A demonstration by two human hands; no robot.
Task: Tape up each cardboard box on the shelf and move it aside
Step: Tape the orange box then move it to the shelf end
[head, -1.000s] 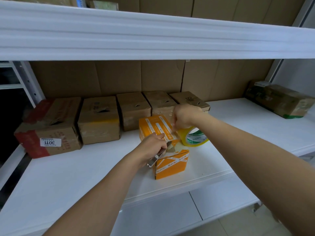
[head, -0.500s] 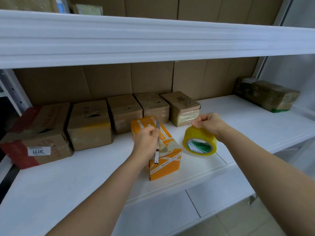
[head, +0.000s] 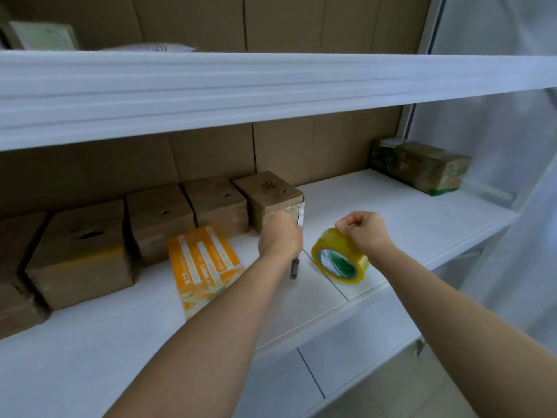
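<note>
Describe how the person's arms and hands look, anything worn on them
Both forearms are bare up to the frame edge: no sleeves show. The left hand and right hand wear no gloves, and no watch, bracelet or ring is visible on either.

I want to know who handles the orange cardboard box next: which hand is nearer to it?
Left. The left hand, gripping a box cutter, is just right of the orange cardboard box; the right hand is farther right, pinching the yellow tape roll.
</note>
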